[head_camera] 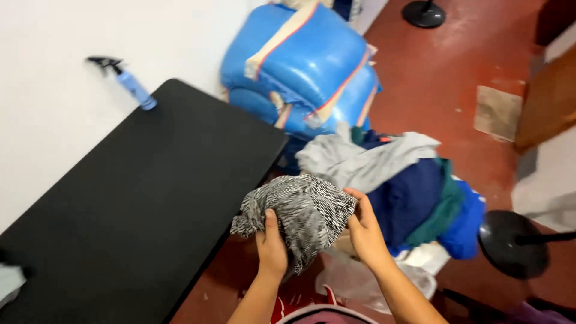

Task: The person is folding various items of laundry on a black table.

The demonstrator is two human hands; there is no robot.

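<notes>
Left hand [272, 245] fingers clamped on black-and-white patterned garment [300, 210], thumb pressed on front. Right hand [365, 231] fingers curled round garment's right edge, gripping too. Garment bunched, held in air between both hands, just off desk [132, 204] corner. Behind it: heap of clothes [396, 180], grey on top, navy, green, blue beneath. Further back, blue sacks [306, 66] stacked against wall. Blue spray bottle [129, 84] at desk's far edge. Red floor [444, 72] all round.
</notes>
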